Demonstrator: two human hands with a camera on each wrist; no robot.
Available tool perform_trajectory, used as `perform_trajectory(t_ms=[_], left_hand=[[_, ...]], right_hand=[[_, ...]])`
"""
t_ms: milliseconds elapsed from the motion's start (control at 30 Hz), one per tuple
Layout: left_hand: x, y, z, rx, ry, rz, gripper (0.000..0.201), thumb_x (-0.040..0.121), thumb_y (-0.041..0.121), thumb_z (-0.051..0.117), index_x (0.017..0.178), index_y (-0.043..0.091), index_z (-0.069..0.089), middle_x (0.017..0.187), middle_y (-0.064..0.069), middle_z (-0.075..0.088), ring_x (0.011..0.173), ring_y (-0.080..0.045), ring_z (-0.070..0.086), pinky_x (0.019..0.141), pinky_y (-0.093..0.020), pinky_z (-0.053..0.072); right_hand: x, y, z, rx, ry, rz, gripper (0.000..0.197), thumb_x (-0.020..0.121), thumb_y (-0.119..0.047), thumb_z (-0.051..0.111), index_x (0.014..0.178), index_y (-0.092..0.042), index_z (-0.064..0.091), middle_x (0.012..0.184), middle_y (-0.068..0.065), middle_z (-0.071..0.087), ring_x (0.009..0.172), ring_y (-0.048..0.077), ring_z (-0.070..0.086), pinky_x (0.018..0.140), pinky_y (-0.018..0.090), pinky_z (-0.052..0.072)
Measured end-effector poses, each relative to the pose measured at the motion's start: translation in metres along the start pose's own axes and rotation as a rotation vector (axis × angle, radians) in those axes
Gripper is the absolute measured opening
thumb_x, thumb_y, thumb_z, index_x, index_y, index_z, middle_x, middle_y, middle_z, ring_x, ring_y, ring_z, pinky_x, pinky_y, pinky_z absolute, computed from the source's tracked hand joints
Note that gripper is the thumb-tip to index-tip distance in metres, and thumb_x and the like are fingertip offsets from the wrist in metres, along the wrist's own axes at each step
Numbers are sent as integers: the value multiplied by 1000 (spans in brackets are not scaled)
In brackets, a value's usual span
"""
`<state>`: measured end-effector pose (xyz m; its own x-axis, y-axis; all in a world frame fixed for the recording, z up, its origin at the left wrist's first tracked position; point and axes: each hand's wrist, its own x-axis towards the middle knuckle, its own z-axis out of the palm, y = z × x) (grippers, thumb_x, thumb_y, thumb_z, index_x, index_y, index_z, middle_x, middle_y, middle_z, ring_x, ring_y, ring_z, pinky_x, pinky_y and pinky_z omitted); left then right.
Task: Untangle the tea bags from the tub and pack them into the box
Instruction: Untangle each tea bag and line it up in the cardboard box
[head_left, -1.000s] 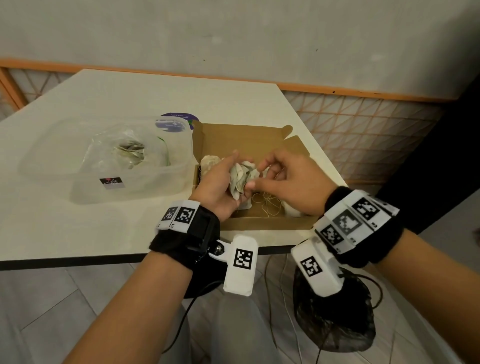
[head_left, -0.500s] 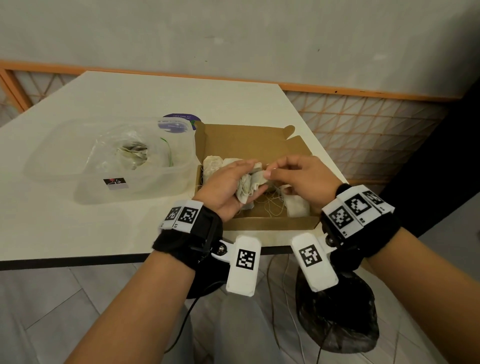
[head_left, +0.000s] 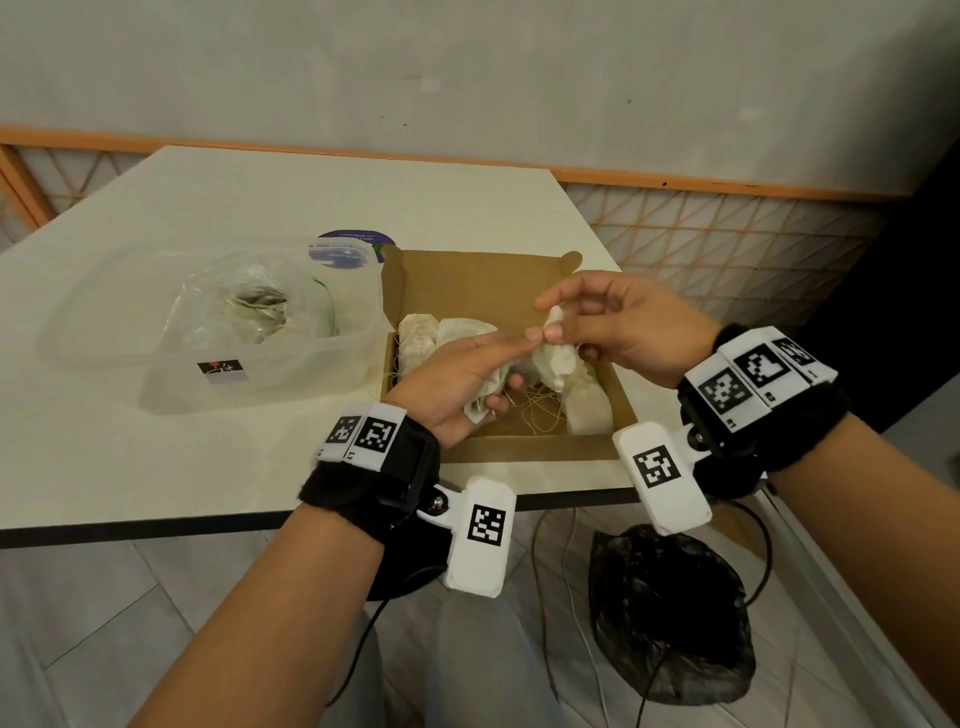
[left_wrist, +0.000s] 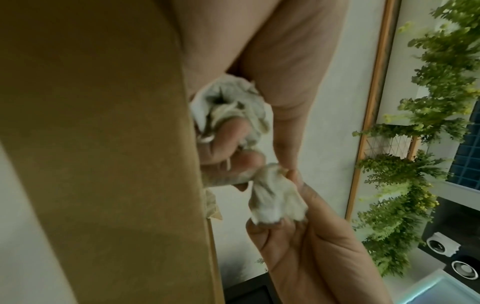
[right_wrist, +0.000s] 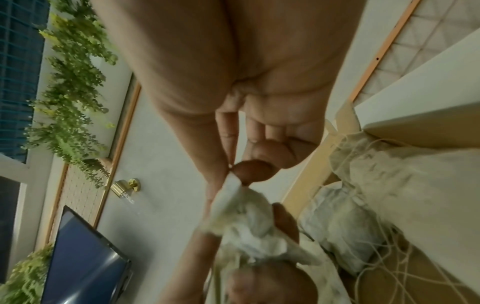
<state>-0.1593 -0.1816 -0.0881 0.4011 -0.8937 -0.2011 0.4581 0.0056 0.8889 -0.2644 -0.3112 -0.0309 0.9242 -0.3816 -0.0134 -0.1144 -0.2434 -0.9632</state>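
Note:
Over the open brown cardboard box (head_left: 483, 283), my left hand (head_left: 467, 371) grips a crumpled clump of white tea bags (head_left: 488, 389), also the clump (left_wrist: 231, 107) in the left wrist view. My right hand (head_left: 597, 332) pinches the top of one tea bag (head_left: 558, 353) pulled up from that clump; this tea bag (right_wrist: 233, 197) shows in the right wrist view too. Several tea bags (head_left: 421, 332) and loose strings (head_left: 540, 415) lie in the box. The clear plastic tub (head_left: 208, 322) to the left holds a plastic bag (head_left: 254, 306) with more tea bags.
The box sits near the table's front right corner (head_left: 618, 478). A purple round lid (head_left: 356, 244) lies behind the tub. A black bag (head_left: 670, 613) and cables lie on the floor below. The wall runs behind the table.
My right hand has lifted and drawn one tea bag up and right out of the clump. My left hand stays low over the box, still holding the clump.

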Motion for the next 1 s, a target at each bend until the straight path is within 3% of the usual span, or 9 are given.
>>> perform_trajectory(t_ms=[100, 267, 367, 467, 533, 600, 733, 900, 1000], left_hand=[[2, -1, -2, -23, 33, 25, 9, 87, 16, 64, 79, 15, 60, 74, -2, 58, 53, -4, 45, 34, -11, 30], [1, 0, -2, -68, 87, 50, 14, 90, 16, 61, 77, 16, 54, 74, 1, 67, 54, -5, 48, 35, -10, 29], [3, -1, -1, -65, 94, 57, 14, 88, 16, 63, 77, 16, 55, 90, -7, 67, 53, -5, 50, 35, -11, 30], [3, 0, -3, -114, 153, 77, 14, 91, 13, 59, 77, 16, 55, 88, -6, 66, 54, -6, 48, 35, -11, 30], [3, 2, -4, -148, 194, 89, 13, 92, 13, 58, 79, 15, 55, 83, -4, 65, 56, -6, 47, 35, -11, 30], [3, 1, -5, -148, 214, 95, 11, 92, 13, 57, 81, 15, 56, 82, -3, 64, 57, -6, 47, 36, -12, 30], [2, 1, -4, -160, 222, 106, 8, 93, 11, 56, 86, 15, 56, 80, -2, 63, 55, -6, 47, 36, -12, 30], [1, 1, -4, -210, 233, 124, 10, 92, 5, 54, 90, 15, 57, 78, -2, 60, 52, -5, 46, 36, -12, 30], [0, 2, -3, -172, 208, 111, 5, 91, 20, 60, 93, 15, 59, 78, 0, 56, 54, -5, 42, 38, -12, 31]], right_hand=[[3, -1, -1, 2, 70, 71, 19, 78, -4, 68, 93, -14, 63, 68, 0, 58, 50, 3, 48, 46, 15, 36], [1, 5, 0, -99, 24, 136, 6, 76, -8, 70, 73, -12, 67, 58, -5, 64, 52, 2, 54, 48, 13, 40], [3, 5, -2, -156, 77, 122, 9, 78, -5, 69, 74, -13, 66, 61, -4, 66, 58, 6, 58, 55, 14, 45], [-2, 3, -1, -477, 12, 112, 9, 78, -8, 70, 80, -16, 68, 71, -4, 67, 68, 7, 58, 68, 16, 45], [-10, 4, 7, -677, -145, 128, 15, 81, -4, 64, 84, -19, 67, 70, -6, 67, 68, 7, 59, 65, 12, 44], [-15, 7, 16, -888, -247, 132, 22, 81, -3, 60, 91, -22, 67, 68, -6, 63, 66, 9, 57, 63, 14, 44], [-11, 11, 24, -1097, -281, 119, 20, 83, -13, 62, 98, -24, 69, 66, -12, 51, 62, 1, 45, 66, 15, 33], [-4, 5, 15, -991, -244, 81, 5, 83, -20, 67, 87, -20, 69, 82, -6, 63, 68, 0, 52, 63, 17, 38], [1, -11, 2, -712, -161, 82, 3, 83, -19, 67, 84, -19, 65, 76, -8, 65, 58, -7, 55, 64, 16, 40]])
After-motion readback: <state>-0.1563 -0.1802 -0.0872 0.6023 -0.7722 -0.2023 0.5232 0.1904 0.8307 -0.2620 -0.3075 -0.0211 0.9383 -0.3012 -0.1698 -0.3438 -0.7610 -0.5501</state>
